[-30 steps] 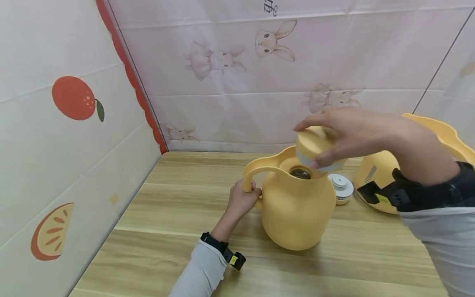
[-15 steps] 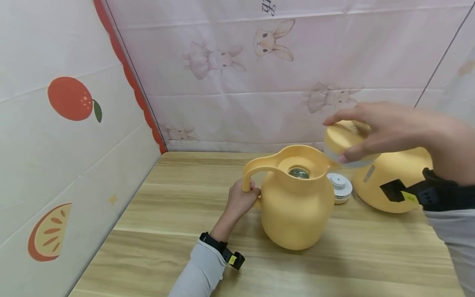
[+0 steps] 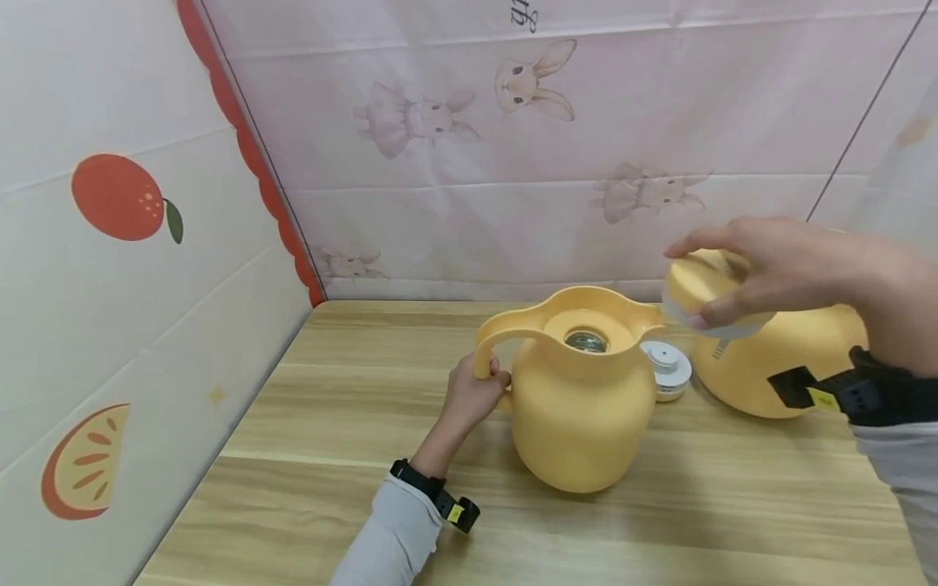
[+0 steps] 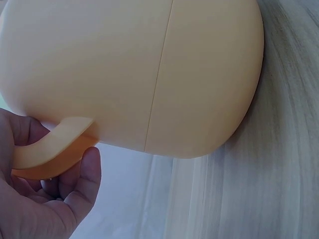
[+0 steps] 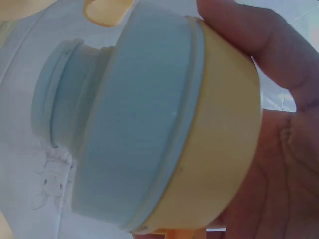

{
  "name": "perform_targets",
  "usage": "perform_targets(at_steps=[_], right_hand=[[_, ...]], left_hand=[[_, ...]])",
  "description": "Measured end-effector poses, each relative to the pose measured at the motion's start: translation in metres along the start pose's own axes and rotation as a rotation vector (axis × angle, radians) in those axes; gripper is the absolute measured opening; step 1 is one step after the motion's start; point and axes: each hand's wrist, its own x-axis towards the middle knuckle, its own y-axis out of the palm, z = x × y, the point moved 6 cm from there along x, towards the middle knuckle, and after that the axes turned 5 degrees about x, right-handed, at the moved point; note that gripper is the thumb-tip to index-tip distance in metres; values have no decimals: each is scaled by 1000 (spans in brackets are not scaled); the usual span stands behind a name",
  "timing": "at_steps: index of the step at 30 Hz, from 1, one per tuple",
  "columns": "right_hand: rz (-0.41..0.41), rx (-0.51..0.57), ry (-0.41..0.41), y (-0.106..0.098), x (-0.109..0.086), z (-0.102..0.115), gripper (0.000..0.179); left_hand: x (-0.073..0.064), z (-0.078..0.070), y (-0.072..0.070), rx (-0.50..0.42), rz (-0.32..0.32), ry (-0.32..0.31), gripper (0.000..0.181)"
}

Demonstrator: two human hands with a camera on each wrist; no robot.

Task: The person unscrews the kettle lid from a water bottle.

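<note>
A yellow thermos jug (image 3: 582,415) stands upright on the wooden table, its round mouth uncovered. My left hand (image 3: 472,395) grips the jug's handle (image 3: 513,321); the left wrist view shows the fingers curled round the handle's lower end (image 4: 50,149). To the right of the jug's spout, my right hand (image 3: 777,268) holds a yellow-and-white jug lid (image 3: 707,289) in the air. In the right wrist view the thumb and fingers clasp the yellow top of the lid (image 5: 214,134), and its pale stepped plug (image 5: 60,94) points away from the palm.
A second white-and-yellow lid (image 3: 668,370) lies plug side up on the table (image 3: 352,456), just right of the jug. Behind my right hand stands another yellow jug (image 3: 777,366), partly hidden. Printed cloth walls (image 3: 454,228) border the table at the back and left.
My right hand has carried the lid from above the jug's mouth to the right, past the spout, and slightly down in the last half second. The left hand keeps its grip on the handle.
</note>
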Motion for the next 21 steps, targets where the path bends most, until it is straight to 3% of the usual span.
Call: perform_targets(at_steps=[11, 17, 21], right_hand=[[0, 64, 34, 23, -7, -17, 76], [83, 123, 41, 46, -7, -25, 77], [85, 131, 46, 57, -8, -30, 77]], left_hand=[[-1, 1, -1, -19, 4, -3, 11], [-2, 1, -1, -31, 2, -4, 11], [-2, 1, -1, -34, 3, 2, 12]])
